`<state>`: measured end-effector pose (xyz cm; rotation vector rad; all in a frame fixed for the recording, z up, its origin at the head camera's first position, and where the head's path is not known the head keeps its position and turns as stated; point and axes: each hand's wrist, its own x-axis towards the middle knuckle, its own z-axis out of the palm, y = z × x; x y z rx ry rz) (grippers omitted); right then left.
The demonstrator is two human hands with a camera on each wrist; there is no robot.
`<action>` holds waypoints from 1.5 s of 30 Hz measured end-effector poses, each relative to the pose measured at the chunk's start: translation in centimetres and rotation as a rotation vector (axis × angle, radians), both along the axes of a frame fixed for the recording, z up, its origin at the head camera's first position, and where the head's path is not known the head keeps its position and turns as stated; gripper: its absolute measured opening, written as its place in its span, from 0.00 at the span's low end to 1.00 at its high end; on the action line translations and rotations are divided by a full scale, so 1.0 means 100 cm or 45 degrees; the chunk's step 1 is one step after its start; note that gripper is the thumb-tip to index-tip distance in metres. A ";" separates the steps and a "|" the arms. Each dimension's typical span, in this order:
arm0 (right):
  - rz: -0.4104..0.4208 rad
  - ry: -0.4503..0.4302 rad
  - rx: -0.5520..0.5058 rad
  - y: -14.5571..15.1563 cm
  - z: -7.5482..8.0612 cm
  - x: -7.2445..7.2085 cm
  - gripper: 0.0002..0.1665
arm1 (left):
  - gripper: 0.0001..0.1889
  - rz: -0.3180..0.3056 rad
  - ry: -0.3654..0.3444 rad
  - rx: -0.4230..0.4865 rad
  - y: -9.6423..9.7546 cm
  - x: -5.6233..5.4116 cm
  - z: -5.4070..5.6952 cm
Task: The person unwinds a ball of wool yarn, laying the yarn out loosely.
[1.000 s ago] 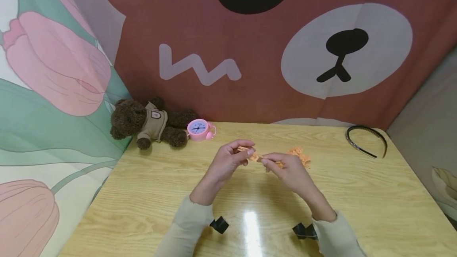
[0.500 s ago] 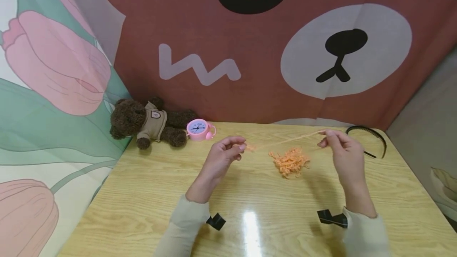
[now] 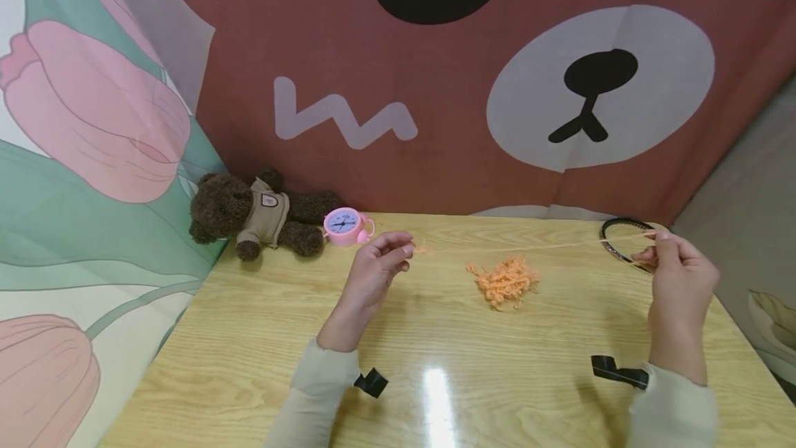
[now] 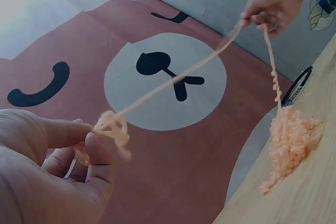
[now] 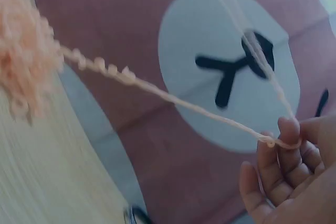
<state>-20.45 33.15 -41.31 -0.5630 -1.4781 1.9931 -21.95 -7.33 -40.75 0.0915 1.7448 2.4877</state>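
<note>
Peach-orange yarn (image 3: 506, 282) lies in a crinkled, loose heap on the table between my hands. At centre left my left hand (image 3: 376, 272) pinches a small looped bunch of yarn (image 4: 111, 129) between thumb and forefinger. My right hand (image 3: 680, 278), raised over the table's far right, pinches the strand with its thumb and fingers. A taut length of yarn (image 4: 178, 80) stretches from hand to hand. In the right wrist view, another length, kinked near the heap (image 5: 26, 51), leads from there to my right fingertips (image 5: 266, 145).
On the wooden table (image 3: 485, 372), a brown teddy bear (image 3: 267, 216) lies at the back left beside a pink alarm clock (image 3: 342, 227). A black headband (image 3: 612, 247) lies at the back right, partly behind my right hand. A bear-print cloth (image 3: 348, 178) hangs behind the table.
My right hand has moved from beside the left hand out to the far right, drawing the yarn into a long strand. The left hand has shifted slightly left and still pinches its bunch.
</note>
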 end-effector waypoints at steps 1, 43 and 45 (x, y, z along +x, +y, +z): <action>-0.031 -0.020 -0.038 0.005 -0.001 0.001 0.12 | 0.08 0.011 0.002 0.017 0.000 0.000 0.000; 1.043 0.139 1.293 -0.153 -0.019 0.005 0.09 | 0.07 -0.088 0.012 -0.017 0.009 0.008 0.001; 0.997 0.143 1.258 -0.144 -0.015 0.005 0.10 | 0.08 -0.034 0.015 0.037 0.007 0.006 0.002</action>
